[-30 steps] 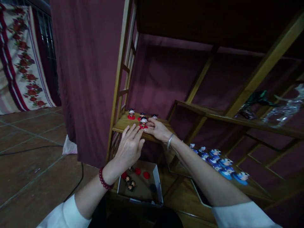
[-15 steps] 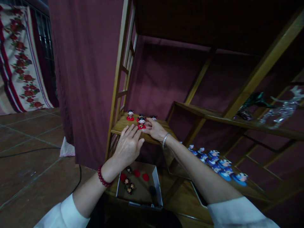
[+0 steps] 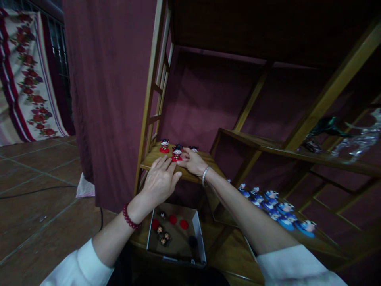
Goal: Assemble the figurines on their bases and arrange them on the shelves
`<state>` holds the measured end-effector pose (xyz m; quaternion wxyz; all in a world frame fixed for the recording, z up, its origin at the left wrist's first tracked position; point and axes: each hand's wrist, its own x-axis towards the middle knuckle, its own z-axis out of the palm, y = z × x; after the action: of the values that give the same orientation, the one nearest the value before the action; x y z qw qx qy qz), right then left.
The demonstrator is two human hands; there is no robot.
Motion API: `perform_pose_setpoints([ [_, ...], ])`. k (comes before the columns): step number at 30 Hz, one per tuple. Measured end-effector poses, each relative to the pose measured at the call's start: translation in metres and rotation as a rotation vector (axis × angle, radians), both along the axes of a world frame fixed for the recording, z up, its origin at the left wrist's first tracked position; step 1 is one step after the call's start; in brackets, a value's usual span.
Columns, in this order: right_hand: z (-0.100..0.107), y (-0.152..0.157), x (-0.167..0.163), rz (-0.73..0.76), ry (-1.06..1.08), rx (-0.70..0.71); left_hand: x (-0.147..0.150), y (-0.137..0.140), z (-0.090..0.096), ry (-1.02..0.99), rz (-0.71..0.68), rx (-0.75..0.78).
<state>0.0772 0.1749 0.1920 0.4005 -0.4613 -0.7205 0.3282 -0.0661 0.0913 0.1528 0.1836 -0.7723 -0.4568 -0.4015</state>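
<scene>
A small figurine (image 3: 177, 153) with black hair buns and a red base stands near the front of the small wooden shelf (image 3: 190, 174). My right hand (image 3: 193, 163) reaches it from the right, thumb and fingers at its side and base. Stretched out beside it, my left hand (image 3: 160, 178) rests its fingers at the shelf's front edge, fingertips close to the red base. Similar figurines share this shelf: one at the left (image 3: 164, 145), one partly hidden behind (image 3: 179, 146), and one at the right (image 3: 193, 149), mostly covered by my right hand.
Below, an open box (image 3: 199, 234) contains red discs (image 3: 183, 224) and several small figure pieces (image 3: 163, 238). Rows of blue figurines (image 3: 270, 203) stand on a lower shelf at right. A clear glass-like ornament (image 3: 357, 143) sits on the right shelf. A purple curtain (image 3: 110, 99) hangs at left.
The front figurine has shifted slightly left relative to the others, my right hand staying at it. The view has moved a little; my left hand keeps nearly the same pose.
</scene>
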Motion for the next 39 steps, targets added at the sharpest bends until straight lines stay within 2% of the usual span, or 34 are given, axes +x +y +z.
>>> perform_pose_setpoints([
  [25, 0.003, 0.008, -0.037, 0.079, -0.036, 0.033, -0.024, 0.008, 0.004, -0.014, 0.088, -0.032],
  [39, 0.008, 0.002, -0.04, 0.116, 0.11, -0.102, -0.023, 0.009, 0.003, -0.041, 0.093, 0.001],
])
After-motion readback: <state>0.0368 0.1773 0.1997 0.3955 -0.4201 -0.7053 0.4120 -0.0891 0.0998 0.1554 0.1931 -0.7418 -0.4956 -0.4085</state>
